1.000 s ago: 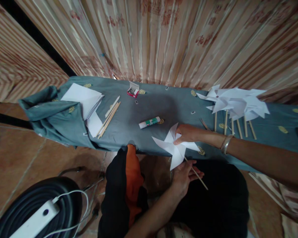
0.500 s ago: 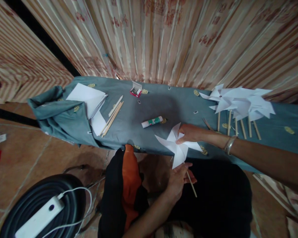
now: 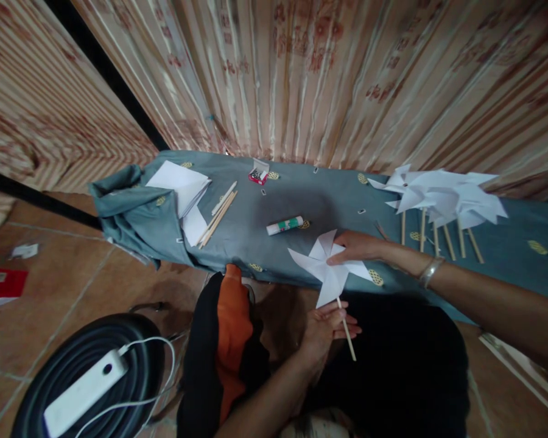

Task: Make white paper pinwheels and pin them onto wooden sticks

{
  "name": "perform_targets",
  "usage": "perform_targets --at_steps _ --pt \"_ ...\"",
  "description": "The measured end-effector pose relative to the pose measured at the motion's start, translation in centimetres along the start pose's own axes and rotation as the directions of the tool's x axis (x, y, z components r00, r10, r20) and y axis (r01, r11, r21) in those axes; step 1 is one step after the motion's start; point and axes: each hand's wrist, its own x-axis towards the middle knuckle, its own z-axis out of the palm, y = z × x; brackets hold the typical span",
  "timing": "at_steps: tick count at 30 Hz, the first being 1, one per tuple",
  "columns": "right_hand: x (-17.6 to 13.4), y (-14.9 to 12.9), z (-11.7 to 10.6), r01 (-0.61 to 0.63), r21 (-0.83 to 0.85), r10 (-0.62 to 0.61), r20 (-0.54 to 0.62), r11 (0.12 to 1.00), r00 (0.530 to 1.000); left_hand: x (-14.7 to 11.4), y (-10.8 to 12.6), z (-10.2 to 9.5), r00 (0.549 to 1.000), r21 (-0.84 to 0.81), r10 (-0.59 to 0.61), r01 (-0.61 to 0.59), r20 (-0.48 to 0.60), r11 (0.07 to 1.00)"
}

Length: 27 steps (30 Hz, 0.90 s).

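Observation:
A white paper pinwheel on a thin wooden stick is held over the near edge of the cloth-covered table, above my lap. My left hand has its fingers closed about the upper part of the stick, just below the blades. With thumb near the centre, my right hand grips the paper from its far side; some of its fingers are hidden behind the blades. A glue stick with a green label lies just beyond the pinwheel.
Finished pinwheels lie in a pile at right, near scissors. At left are stacked paper and several wooden sticks. A small red box stands open behind. A white power bank rests on a black round stool.
The view has shifted slightly to the left. Both hands keep hold of the pinwheel, and its stick now leans a little less; the left fingers have shifted slightly around it.

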Motion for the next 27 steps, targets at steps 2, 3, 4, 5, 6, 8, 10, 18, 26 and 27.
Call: perform_targets --at_steps 2,3,4,5,6,8,10,18,26,27 --pt "-0.4 0.2 0.0 -0.016 0.046 0.015 0.003 0.999 1.000 0.0 0.1 0.0 1.000 0.012 0.009 -0.009 0.006 1.000" --pt "-0.6 0.3 0.0 -0.019 0.072 0.019 0.002 0.997 1.000 0.0 0.2 0.0 1.000 0.018 0.013 -0.013 0.006 1.000" --pt "-0.8 0.4 0.0 -0.021 0.105 0.021 0.004 0.994 1.000 0.0 0.3 0.1 1.000 0.024 0.017 -0.017 0.006 1.000" --pt "-1.0 0.5 0.0 -0.024 0.149 0.024 0.006 0.989 1.000 0.0 0.3 0.1 1.000 0.032 0.020 -0.020 0.006 0.999" --pt "-1.2 0.7 0.0 -0.029 0.194 0.028 0.008 0.981 1.000 0.0 0.3 0.1 1.000 0.039 0.024 -0.024 0.007 0.999" --pt "-1.6 0.9 0.0 -0.033 0.275 0.034 0.002 0.961 0.999 0.1 0.4 0.1 0.999 0.053 0.037 -0.037 0.011 0.998" --pt "-2.1 1.1 0.0 -0.023 0.340 0.036 -0.030 0.940 0.999 0.1 0.6 0.2 0.999 0.069 0.051 -0.052 0.008 0.996" --pt "-4.0 3.9 1.4 0.262 0.682 0.147 -0.480 0.683 0.865 -0.1 1.7 0.7 0.995 0.088 0.097 -0.097 0.005 0.991" --pt "-5.4 5.8 3.1 0.672 0.567 0.423 -0.818 0.477 0.389 -0.5 4.4 2.3 0.974 0.137 0.224 -0.227 0.038 0.964" --pt "-5.5 5.6 3.3 0.690 0.556 0.427 -0.822 0.463 0.376 -0.4 4.9 2.6 0.969 0.142 0.241 -0.246 0.051 0.959"
